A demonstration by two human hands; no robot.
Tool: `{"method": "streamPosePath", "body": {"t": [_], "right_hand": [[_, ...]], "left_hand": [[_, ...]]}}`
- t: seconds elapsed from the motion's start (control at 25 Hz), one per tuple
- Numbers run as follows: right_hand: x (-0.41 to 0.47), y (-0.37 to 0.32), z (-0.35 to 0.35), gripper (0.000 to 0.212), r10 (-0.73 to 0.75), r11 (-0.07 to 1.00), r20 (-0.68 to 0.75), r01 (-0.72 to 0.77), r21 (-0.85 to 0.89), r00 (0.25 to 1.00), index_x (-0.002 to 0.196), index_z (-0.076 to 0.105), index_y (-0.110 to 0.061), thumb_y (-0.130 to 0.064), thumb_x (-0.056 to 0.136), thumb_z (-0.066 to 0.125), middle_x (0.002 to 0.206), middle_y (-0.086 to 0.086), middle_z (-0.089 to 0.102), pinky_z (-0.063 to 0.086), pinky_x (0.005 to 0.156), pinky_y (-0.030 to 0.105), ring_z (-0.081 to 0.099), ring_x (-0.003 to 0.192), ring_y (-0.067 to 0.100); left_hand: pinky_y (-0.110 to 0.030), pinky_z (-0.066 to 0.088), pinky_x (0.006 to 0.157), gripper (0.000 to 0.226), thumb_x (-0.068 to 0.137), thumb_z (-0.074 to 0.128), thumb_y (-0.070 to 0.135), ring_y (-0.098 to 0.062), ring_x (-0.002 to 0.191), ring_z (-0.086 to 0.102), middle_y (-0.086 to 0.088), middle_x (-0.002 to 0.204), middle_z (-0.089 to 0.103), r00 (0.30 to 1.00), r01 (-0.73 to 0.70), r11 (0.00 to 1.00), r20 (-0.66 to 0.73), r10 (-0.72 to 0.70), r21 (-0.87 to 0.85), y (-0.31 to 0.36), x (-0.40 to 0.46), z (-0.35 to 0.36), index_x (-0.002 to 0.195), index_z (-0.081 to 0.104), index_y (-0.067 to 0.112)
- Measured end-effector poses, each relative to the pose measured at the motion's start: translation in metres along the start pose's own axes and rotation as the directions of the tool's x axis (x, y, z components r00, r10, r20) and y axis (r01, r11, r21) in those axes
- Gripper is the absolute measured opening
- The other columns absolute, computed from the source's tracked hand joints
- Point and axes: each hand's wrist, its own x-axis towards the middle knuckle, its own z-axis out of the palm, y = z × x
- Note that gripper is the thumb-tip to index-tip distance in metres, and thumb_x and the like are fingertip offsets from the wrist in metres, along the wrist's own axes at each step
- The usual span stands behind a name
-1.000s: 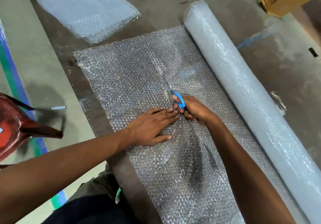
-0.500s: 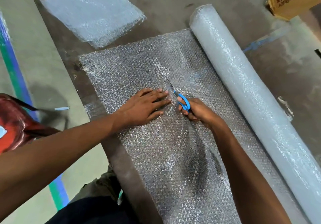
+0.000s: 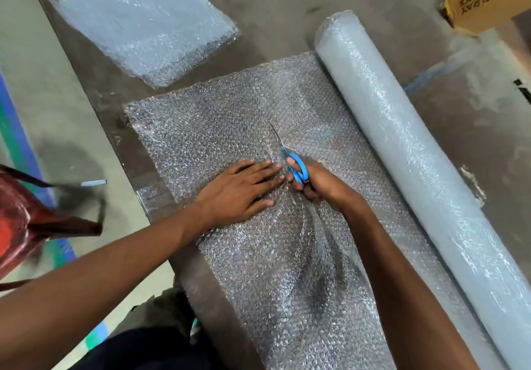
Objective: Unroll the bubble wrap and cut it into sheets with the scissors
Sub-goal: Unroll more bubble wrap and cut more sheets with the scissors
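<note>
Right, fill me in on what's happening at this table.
A person is cutting bubble wrap into sheets. The right hand grips blue-handled scissors, blades pointing away along the unrolled bubble wrap. The left hand presses flat on the wrap just beside the scissors. The cut runs partway up the sheet; the stretch ahead of the blades is uncut. The roll lies along the right edge, and a stack of cut sheets sits at the far left.

Seeing one bubble wrap roll (image 3: 413,151), one pair of scissors (image 3: 293,163), one stack of cut sheets (image 3: 143,25), one cardboard box (image 3: 488,2), two hands: left hand (image 3: 238,191), right hand (image 3: 319,183).
</note>
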Motion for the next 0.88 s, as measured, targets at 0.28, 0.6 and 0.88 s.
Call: {"method": "streamPosePath", "body": {"t": [0.28,0.6,0.88], "right_hand": [[0.024,-0.013,-0.004,0.053,-0.008,0.999,0.037,0.007,0.044,0.999,0.102,0.070,-0.015,-0.066,0.100,0.057,0.066,-0.003,0.056,0.021,0.044,0.021,0.029,0.043,0.011],[0.050,-0.042,0.000,0.045,-0.028,0.999,0.026,0.026,0.043,0.999,0.095,0.070,-0.017,-0.059,0.102,0.059,0.067,0.000,0.054,0.021,0.040,0.020,0.029,0.042,0.010],[0.065,-0.057,-0.002,0.053,-0.006,0.999,0.059,0.004,0.041,0.998,0.100,0.071,-0.013,-0.064,0.101,0.058,0.067,0.001,0.055,0.022,0.040,0.022,0.029,0.041,0.011]], "left_hand": [[-0.046,0.006,0.132,0.066,0.110,0.009,0.065,-0.018,0.163,0.002,0.004,0.176,0.006,0.999,-0.027,0.999,0.020,0.028,-0.026,-0.002,0.000,-0.003,0.168,0.018,0.033],[-0.042,0.000,0.130,0.060,0.113,0.016,0.060,-0.018,0.163,0.007,0.005,0.173,0.007,0.999,-0.041,0.997,0.020,0.043,-0.067,-0.006,-0.001,-0.004,0.167,0.016,0.035],[-0.045,0.020,0.129,0.047,0.111,0.039,0.053,-0.014,0.152,0.035,0.007,0.164,0.042,0.994,0.031,0.979,-0.095,-0.051,-0.201,-0.050,0.010,-0.035,0.155,0.047,0.035]]}}
